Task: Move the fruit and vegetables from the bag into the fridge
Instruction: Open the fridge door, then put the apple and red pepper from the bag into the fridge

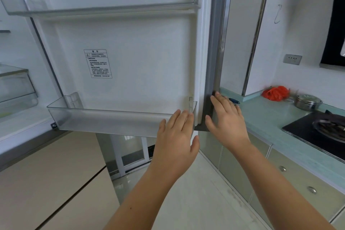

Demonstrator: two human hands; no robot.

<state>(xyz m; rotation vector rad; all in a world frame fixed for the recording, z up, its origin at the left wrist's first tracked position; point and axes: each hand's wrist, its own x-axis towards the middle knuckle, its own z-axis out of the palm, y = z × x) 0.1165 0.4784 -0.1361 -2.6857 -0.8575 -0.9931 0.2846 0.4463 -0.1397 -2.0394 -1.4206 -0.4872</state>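
Here, my feed logs the following, each item placed against the fridge door point(130, 52), which stands open with its inner face toward me.

1. Fridge compartment point(11, 46), left of the door: a glass shelf with a clear drawer point(16, 87) under it.
2. Upper bin point(93, 8), clear plastic, across the top of the door.
3. Printed label point(98, 63), on the door's inner face, left of its middle. The text is too small for me to read.
4. Lower bin point(112, 117), clear plastic, along the door's bottom edge.
5. Beige panels point(46, 173), below the door and to its left.
6. Left hand point(177, 136), at the door's lower right corner. Its fingers are straight and close together, thumb apart, holding nothing. The fingertips lie over the right end of the lower bin, and I cannot tell whether they touch it.
7. Right hand point(227, 117), just right of the door. Its fingers are straight and slightly spread, holding nothing, with fingertips and thumb laid against the door's grey outer edge.
8. Counter point(265, 117), pale green, right of the door.
9. Red bag point(275, 93), on the counter well right of the door, crumpled by the wall. I cannot make out its contents.
10. Steel pot point(308, 101), lidded, farther right of the door than the bag.
11. Wall socket point(292, 59), high on the wall, well right of the door.
12. Stove point(317, 130), black, farthest right of the door.
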